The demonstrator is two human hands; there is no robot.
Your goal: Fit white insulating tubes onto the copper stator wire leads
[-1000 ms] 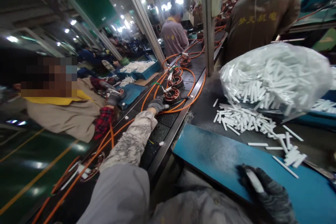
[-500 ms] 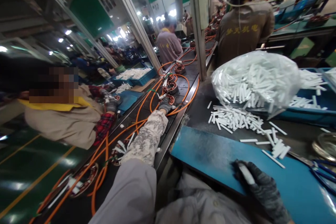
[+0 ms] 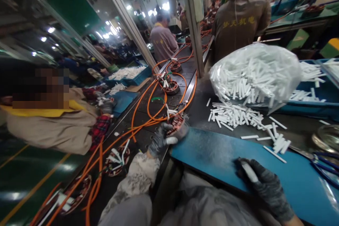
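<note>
My left hand (image 3: 159,139), in a grey glove with a white-covered thumb, grips the side of a motor stator (image 3: 178,127). The ring has copper windings and white tubes (image 3: 171,112) on its leads; it is at the left corner of the blue board (image 3: 206,144), tilted. On the board's near edge rests my right hand (image 3: 261,180), also gloved. Its fingers are curled together with a white piece, seemingly the thumb covering, on top. Anything inside those fingers is hidden. Loose white tubes (image 3: 235,116) lie beyond the board.
A clear bag of white tubes (image 3: 256,74) stands by a blue bin (image 3: 312,107). Blue-handled scissors (image 3: 320,166) lie at right. Orange cables (image 3: 135,123) and more stators (image 3: 116,160) cover the dark conveyor. A co-worker (image 3: 53,123) sits across it; a metal post (image 3: 192,24) rises ahead.
My left hand has drawn back from farther along the conveyor, bringing the stator toward me to the board's corner. My right hand has stayed in nearly the same place. The view has shifted slightly.
</note>
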